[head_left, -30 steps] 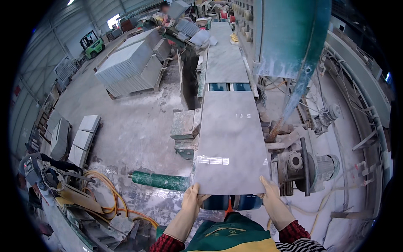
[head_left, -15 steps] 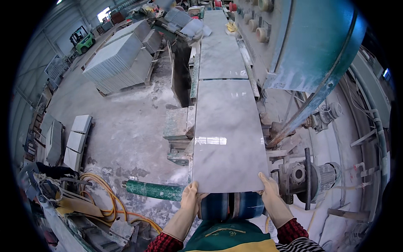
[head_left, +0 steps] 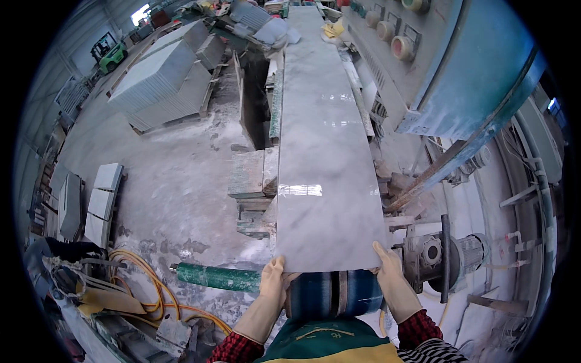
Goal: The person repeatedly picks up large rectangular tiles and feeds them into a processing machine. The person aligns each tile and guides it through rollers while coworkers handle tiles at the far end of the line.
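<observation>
A long, glossy grey-white stone slab (head_left: 330,227) lies on a conveyor line that runs straight away from me. Its near edge is between my hands, both in cream rubber gloves. My left hand (head_left: 274,279) is closed on the near left corner, thumb against the side and fingers partly hidden below. At the near right corner, my right hand (head_left: 390,275) grips in the same way, its fingers partly under the slab. Just below that edge sits a dark blue roller (head_left: 311,296), split by a gap in the middle, close to my green and yellow apron (head_left: 330,339).
A green roller (head_left: 218,277) sticks out at left, near coiled orange hoses (head_left: 160,290). Stacked slabs (head_left: 163,78) stand on the floor beyond. At right are a motor (head_left: 466,254), a slanting pipe (head_left: 448,160) and a blue machine housing (head_left: 472,78). A green forklift (head_left: 110,54) is far left.
The dark seam across the slab surface further along the line no longer shows. My view has shifted slightly; both hands keep their hold on the near corners.
</observation>
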`<state>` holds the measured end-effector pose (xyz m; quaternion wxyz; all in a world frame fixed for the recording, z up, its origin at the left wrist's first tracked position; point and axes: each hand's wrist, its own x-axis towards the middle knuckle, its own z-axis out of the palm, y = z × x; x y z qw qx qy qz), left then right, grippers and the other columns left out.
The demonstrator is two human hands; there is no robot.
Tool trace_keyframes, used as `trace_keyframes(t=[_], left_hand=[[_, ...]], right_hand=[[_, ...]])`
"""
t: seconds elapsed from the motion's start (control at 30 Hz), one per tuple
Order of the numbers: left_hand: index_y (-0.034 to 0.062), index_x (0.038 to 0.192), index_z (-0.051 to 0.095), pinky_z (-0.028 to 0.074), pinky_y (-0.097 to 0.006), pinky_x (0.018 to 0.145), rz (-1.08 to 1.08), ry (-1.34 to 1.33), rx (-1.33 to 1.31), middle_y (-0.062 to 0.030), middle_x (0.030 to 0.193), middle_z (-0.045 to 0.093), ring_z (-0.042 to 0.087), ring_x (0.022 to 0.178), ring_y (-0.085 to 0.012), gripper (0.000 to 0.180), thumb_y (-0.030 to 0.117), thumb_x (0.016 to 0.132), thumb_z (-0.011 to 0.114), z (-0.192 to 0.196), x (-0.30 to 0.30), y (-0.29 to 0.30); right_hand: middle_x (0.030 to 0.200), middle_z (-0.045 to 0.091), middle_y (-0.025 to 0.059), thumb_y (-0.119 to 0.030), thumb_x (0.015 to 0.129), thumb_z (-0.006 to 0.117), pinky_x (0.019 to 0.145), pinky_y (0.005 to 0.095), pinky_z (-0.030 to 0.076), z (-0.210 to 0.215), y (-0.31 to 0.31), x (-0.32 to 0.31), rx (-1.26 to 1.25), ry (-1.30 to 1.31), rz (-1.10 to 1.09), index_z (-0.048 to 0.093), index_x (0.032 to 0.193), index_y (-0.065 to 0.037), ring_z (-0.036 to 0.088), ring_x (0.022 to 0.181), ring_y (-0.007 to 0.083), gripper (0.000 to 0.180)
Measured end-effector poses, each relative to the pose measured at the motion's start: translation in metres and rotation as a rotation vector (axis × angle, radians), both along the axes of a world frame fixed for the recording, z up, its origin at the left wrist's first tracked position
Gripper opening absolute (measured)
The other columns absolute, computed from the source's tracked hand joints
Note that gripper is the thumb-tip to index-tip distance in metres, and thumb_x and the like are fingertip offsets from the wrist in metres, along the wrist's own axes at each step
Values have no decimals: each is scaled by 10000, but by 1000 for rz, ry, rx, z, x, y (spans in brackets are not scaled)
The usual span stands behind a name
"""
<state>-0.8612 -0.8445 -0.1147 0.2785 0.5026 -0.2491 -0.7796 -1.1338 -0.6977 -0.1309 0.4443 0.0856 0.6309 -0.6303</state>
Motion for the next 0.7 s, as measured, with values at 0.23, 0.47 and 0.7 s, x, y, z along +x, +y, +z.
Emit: trace_keyframes(t=[0.23, 0.47, 0.7], left_hand=[[6, 1239, 595, 650, -342, 828, 44, 84, -15, -147, 1159, 695, 742, 999, -260, 329, 299, 1088, 607, -6, -3, -2], [-2, 1216, 620, 638, -366, 840, -49, 102, -60, -160, 1117, 716, 745, 983, -315, 352, 324, 1086, 605, -24, -3, -16], [1, 1170, 725, 556, -440, 824, -930, -703, -921, -236, 1001, 746, 724, 921, -389, 396, 362, 1075, 591, 28, 53, -79]], right_hand=[[1093, 717, 87, -404, 1034, 704, 856, 405, 579, -10, 19, 21, -350, -438, -273, 599, 1331, -51, 703, 961, 248, 474], [1340, 664, 200, -223, 1080, 630, 1174, 554, 489, -25, 6, 53, -226, -247, -99, 504, 1405, 30, 653, 1265, 370, 431], [1022, 752, 275, -310, 1061, 658, 840, 444, 658, 14, 14, 19, 104, -177, 196, 659, 1093, 84, 777, 878, 323, 395]])
